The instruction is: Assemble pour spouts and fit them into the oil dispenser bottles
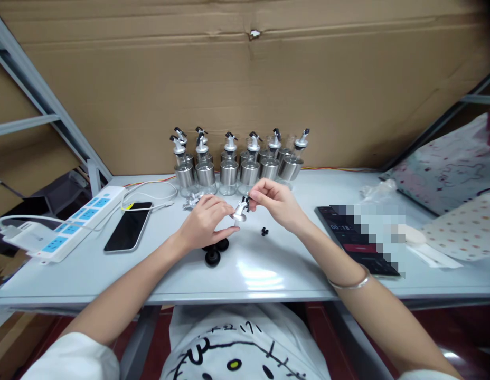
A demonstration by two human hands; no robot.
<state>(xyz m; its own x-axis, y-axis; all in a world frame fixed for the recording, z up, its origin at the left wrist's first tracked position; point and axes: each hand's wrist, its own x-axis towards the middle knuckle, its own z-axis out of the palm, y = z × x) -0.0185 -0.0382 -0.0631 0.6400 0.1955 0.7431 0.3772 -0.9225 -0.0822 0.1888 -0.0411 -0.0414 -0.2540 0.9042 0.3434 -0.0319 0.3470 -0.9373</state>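
My left hand [205,221] pinches a silver bottle pourer [239,216] by its round base, above the middle of the table. At the pourer's upper end, the fingertips of my right hand [279,205] close on a small black flap cap [245,202], which meets the spout. Just behind my left hand lie several loose silver pourer parts [192,201], partly covered by it. Black round stoppers [212,257] sit below that hand. A few tiny black pieces [264,231] rest on the table below my right hand.
Glass bottles with steel sleeves [229,171], many topped with pourers, stand in rows before the cardboard wall [245,89]. To the left are a power strip [82,221], a cable and a phone [128,227]. A dark tablet [358,248] and patterned bags [451,163] occupy the right.
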